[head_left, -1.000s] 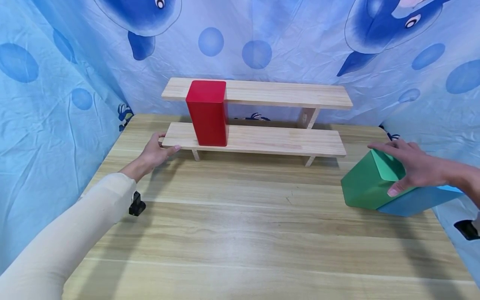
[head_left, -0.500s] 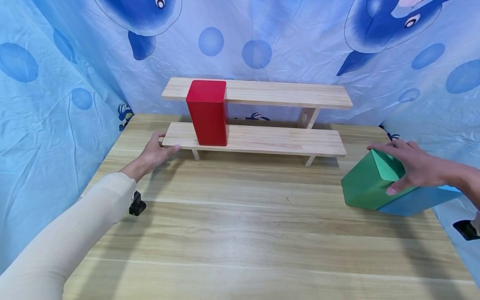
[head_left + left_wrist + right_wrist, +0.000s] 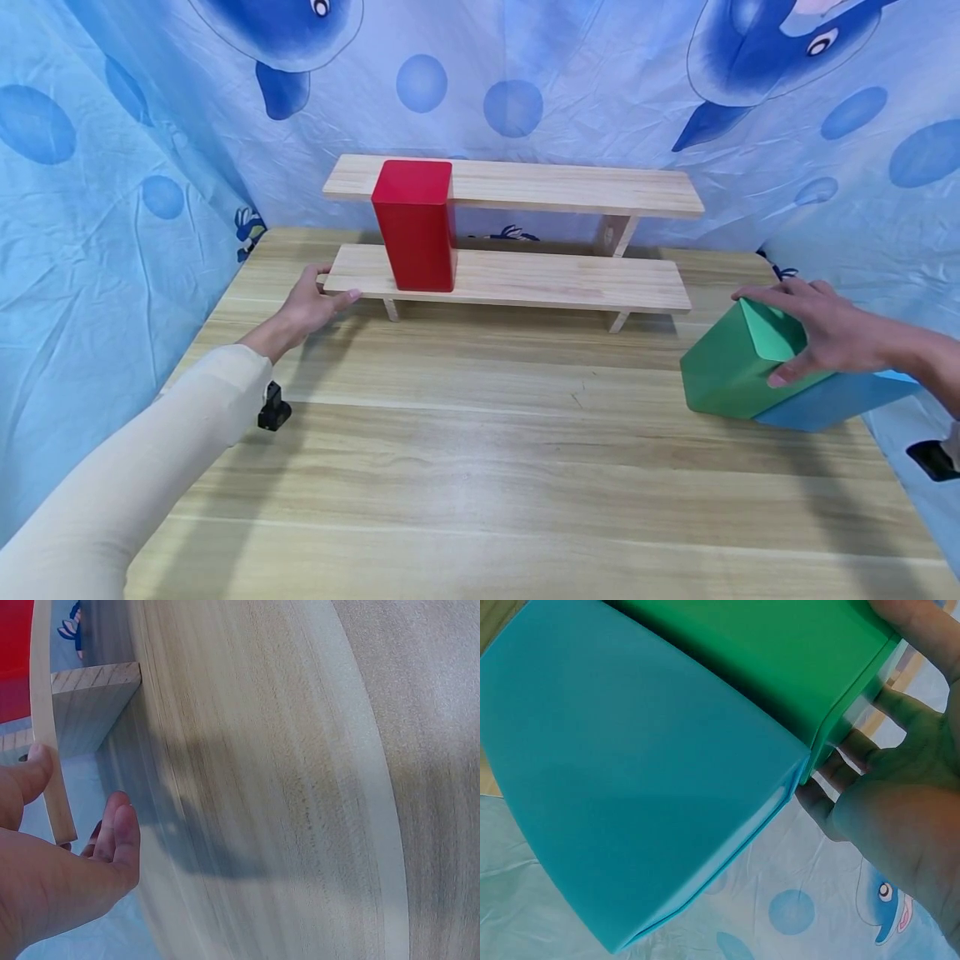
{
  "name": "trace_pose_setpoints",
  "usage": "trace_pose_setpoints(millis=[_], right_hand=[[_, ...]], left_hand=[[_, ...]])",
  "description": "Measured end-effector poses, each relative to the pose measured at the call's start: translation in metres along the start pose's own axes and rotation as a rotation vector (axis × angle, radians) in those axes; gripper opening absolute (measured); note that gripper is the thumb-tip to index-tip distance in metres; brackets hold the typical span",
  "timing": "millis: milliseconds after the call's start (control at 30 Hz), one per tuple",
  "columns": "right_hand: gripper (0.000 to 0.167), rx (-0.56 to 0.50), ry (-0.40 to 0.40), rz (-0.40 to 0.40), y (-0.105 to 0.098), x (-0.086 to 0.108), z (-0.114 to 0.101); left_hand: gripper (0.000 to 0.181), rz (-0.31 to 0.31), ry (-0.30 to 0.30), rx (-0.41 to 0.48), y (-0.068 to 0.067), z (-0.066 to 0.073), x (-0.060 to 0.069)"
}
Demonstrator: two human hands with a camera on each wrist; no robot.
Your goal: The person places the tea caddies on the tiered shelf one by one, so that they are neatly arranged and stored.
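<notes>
We can read no text, label, brand, number or sign on anything in these views.
</notes>
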State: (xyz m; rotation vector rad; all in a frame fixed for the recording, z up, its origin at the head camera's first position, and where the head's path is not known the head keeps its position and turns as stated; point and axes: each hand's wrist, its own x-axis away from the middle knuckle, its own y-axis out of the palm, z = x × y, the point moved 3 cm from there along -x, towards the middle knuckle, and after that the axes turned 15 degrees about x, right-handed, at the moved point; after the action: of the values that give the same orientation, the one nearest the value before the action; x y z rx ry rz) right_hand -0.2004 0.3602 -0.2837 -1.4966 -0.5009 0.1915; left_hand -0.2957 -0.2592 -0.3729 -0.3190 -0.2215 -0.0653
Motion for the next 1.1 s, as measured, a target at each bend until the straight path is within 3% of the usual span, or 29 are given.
trace_pose_setpoints(millis=[500,833,1100], right_hand=[[0.106,0.007,-0.010,0.018,-0.013,-0.007,-0.020],[0.105,0.015,-0.071,0.052,-0.026,-0.015,-0.031],[0.106,0.080,-0.122,0.082,-0.041,-0.029,-0.046]], left_hand=[[0.080,-0.006,0.006,0.002,0.001,-0.002,-0.001],[0.082,-0.015,0.003,-0.006,0.002,-0.001,-0.001],[0.081,-0.009,0.004,-0.015,0.000,0.001,0.000]])
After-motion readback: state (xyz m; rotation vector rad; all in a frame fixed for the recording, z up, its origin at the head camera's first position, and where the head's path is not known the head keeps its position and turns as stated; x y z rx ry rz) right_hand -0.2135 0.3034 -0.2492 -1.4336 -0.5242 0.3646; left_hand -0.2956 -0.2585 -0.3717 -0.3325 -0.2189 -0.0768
